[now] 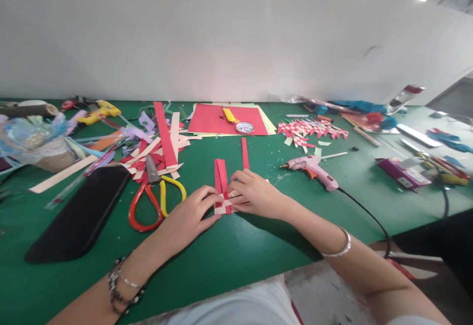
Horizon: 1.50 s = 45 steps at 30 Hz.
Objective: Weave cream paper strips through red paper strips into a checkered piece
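Near the middle of the green table, a small woven piece of red and pale pink paper strips lies between my hands. My left hand pinches its left side, fingers bent. From the right, my right hand grips the other side with curled fingers. Red strip ends stick out from the weave, away from me. One more red strip reaches out beyond my right hand. Part of the weave is hidden under my fingers.
Scissors and a black case lie left, near piled paper strips. Red sheets lie at the back under a yellow cutter. A pink glue gun with a cord and zigzag woven pieces are right.
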Available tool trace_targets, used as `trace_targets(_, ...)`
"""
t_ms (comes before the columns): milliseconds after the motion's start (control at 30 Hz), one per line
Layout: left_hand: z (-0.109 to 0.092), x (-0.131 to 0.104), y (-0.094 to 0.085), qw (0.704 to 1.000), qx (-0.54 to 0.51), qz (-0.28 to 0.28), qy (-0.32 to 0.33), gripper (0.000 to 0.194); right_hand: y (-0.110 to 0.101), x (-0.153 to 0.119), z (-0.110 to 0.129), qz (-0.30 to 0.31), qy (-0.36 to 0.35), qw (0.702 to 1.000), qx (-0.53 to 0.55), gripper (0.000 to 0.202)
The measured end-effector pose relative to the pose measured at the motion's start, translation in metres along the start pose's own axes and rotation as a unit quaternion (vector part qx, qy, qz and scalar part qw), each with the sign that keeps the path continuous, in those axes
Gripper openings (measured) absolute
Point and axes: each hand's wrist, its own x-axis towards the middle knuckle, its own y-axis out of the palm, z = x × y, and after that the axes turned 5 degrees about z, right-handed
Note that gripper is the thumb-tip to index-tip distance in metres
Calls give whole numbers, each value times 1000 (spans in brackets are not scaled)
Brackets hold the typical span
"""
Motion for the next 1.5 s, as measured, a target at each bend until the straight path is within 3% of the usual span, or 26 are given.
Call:
trace_targets(300, 0, 2, -1, 998, 57, -27, -2, 26, 4, -4, -2, 6, -39, 998, 39, 59)
trace_targets(900, -1, 2, -3, 998, 58, -40, -4, 28, 9, 1, 2, 2, -20, 999, 32, 49)
trace_targets(1033, -1, 1, -3, 996, 74, -42, -3, 29, 3, 0, 2, -1, -12, 999, 40, 46)
trace_targets(1233, -1, -1, -1, 994, 105, -33, -9, 28, -11, -6, -4, 1, 23, 1000, 13, 18)
trace_targets(1500, -3, 1, -1, 992, 121, -25, -12, 28, -15, -9, 0, 31, 39, 998, -29, 22)
